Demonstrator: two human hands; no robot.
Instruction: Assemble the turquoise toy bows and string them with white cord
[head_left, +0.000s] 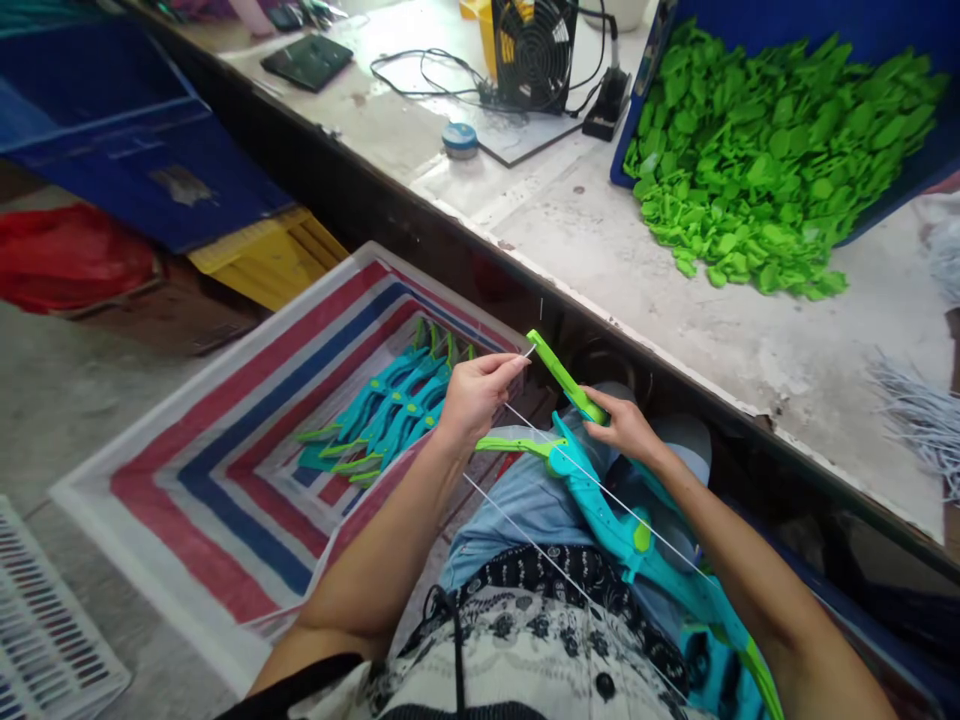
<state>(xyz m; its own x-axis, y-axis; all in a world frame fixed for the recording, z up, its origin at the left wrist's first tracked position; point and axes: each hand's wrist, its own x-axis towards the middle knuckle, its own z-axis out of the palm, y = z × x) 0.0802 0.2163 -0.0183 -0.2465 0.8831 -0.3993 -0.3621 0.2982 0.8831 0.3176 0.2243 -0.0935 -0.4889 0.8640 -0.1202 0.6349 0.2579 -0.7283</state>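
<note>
My left hand (484, 395) pinches the end of a thin white string (531, 351) at the tip of a bright green plastic limb (559, 370). My right hand (624, 425) grips the lower end of that limb between thumb and fingers. Across my lap lies a teal and green plastic piece (600, 495) that looks like a toy bow. Its joint to the limb in my right hand is hidden. Two lengths of white string cross my lap diagonally. More teal parts (712, 670) rest by my right side.
Several teal and green bow-like pieces (397, 405) lie in a crate with a striped lining (217, 430) at left. A blue bin (626, 150) spills small green parts (772, 160) onto the bench (525, 215). A black fan (534, 50), blue-lidded tin (460, 139) and white strings (919, 415) are there too.
</note>
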